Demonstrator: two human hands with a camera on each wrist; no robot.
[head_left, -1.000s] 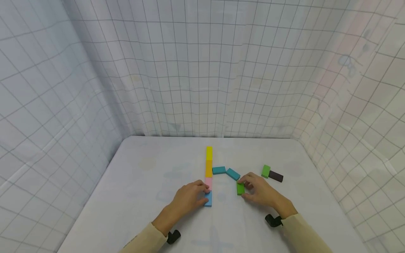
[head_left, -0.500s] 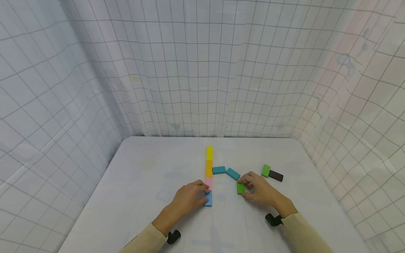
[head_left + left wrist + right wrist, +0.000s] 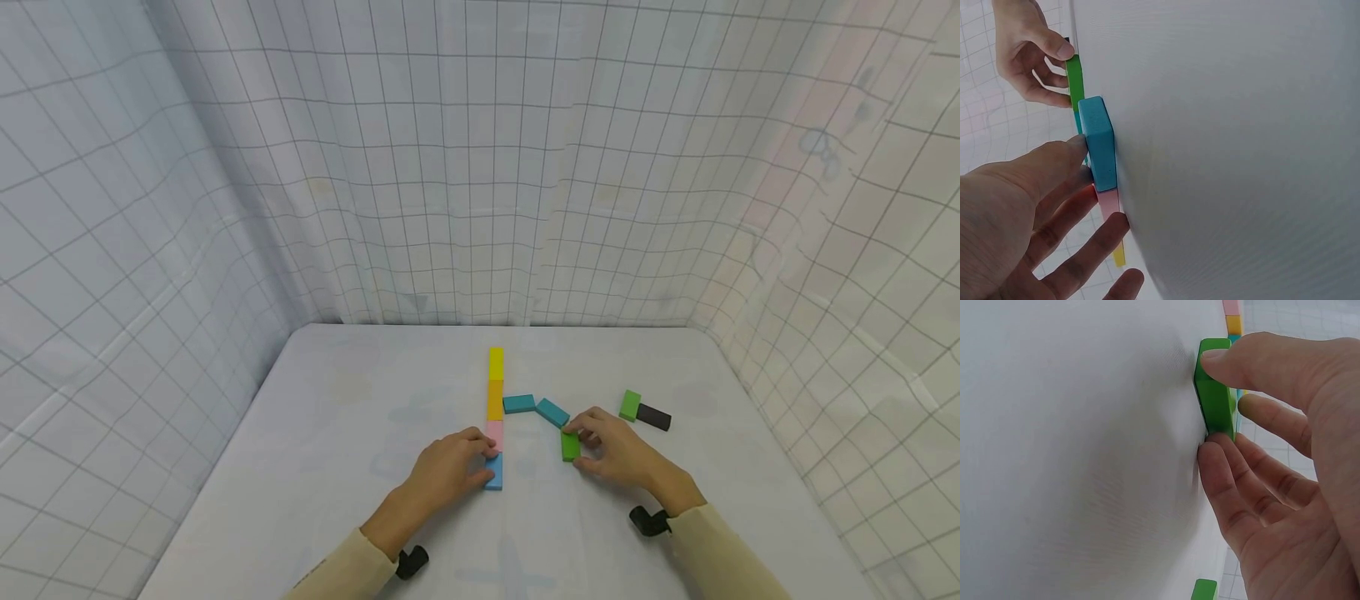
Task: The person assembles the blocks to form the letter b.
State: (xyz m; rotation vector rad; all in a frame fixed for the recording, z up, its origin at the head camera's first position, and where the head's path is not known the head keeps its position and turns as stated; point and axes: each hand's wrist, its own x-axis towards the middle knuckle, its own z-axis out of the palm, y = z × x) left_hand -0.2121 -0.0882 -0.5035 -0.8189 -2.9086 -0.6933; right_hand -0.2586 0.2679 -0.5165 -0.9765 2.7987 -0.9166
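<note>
In the head view a straight column of flat toy blocks runs away from me: a blue block (image 3: pixel 494 472) nearest, then a pink block (image 3: pixel 495 435), an orange block (image 3: pixel 495 400) and a yellow block (image 3: pixel 497 363). My left hand (image 3: pixel 447 469) pinches the blue block with thumb and forefinger; the other fingers spread beside the pink one. Two teal blocks (image 3: pixel 519 404) curve from the orange block toward a green block (image 3: pixel 571 446). My right hand (image 3: pixel 621 452) holds this green block, thumb on its near end (image 3: pixel 1216 359) and fingers by its far end.
At the right, a second green block (image 3: pixel 630 406) lies against a black block (image 3: pixel 654 417). White cloth covers the table (image 3: pixel 352 392), and gridded white curtains (image 3: pixel 480 167) hang at the back and sides. A black wrist camera (image 3: pixel 648 522) sits below each hand.
</note>
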